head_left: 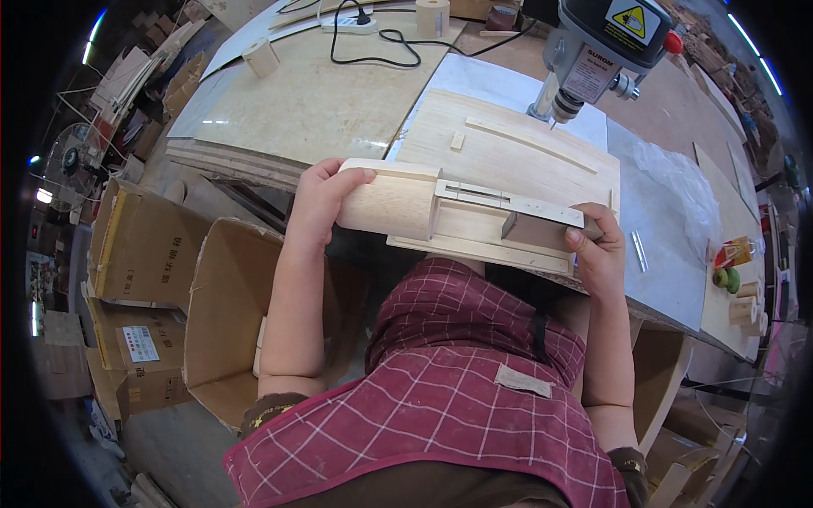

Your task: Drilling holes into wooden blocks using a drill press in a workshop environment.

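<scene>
Head view: checked burgundy apron nearest.
Left hand: gripping the rounded end of the wooden piece.
Right hand: pinching its slotted, boxy end.
Wooden piece: above the near part of a board.
Board: on the counter, bearing pale strips.
Drill press: beyond.

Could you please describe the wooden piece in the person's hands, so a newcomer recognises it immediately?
Start at the drill press and find the pale board before it. Across the board's near side, the left hand and right hand hold the wooden piece by its ends. Unlike the thin strip on the board, it is thick, with a rounded left part.
</scene>
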The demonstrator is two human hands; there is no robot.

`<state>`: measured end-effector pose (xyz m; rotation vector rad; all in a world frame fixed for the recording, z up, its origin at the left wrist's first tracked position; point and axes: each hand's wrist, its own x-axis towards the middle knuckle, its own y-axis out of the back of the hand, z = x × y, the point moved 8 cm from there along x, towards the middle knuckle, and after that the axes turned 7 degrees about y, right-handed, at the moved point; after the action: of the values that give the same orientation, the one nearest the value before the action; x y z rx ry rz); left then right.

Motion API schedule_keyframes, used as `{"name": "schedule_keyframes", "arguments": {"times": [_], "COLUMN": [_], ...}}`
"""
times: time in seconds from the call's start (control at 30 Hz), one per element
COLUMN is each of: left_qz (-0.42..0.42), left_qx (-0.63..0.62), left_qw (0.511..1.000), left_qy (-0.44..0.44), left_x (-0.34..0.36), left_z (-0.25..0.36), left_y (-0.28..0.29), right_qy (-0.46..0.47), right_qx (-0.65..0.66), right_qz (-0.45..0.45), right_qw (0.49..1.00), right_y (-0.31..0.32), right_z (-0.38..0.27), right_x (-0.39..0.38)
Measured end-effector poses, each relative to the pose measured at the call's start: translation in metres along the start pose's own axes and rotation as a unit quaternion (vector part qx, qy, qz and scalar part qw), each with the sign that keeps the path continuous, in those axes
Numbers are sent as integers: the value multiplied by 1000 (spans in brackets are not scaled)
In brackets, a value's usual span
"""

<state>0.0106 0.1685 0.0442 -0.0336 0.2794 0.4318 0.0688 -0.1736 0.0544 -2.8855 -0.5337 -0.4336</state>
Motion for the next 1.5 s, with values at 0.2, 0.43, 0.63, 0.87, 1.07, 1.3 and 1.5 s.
{"name": "schedule_keyframes", "arguments": {"times": [0.2,0.43,0.63,0.87,1.07,1.3,1.5], "left_qz": [-42,-46,-149,-197,-195,-207,-145], "left_qx": [39,10,-84,-23,180,31,52], "left_qw": [998,998,981,979,963,964,961], "left_qy": [10,50,91,55,-44,-163,-228], "left_x": [7,18,19,20,8,13,31], "left_z": [-2,-5,-2,22,41,2,-29], "left_y": [-20,-37,-81,-110,-133,-148,-174], "right_qy": [-25,-9,-41,-103,-136,-3,-3], "right_qx": [-2,22,44,121,137,-23,-152], "right_qz": [17,56,69,130,128,104,96], "right_qw": [1000,998,996,979,973,994,984], "right_y": [10,20,4,30,42,55,82], "right_z": [9,9,18,35,39,13,34], "right_x": [-7,-2,1,13,13,27,41]}}
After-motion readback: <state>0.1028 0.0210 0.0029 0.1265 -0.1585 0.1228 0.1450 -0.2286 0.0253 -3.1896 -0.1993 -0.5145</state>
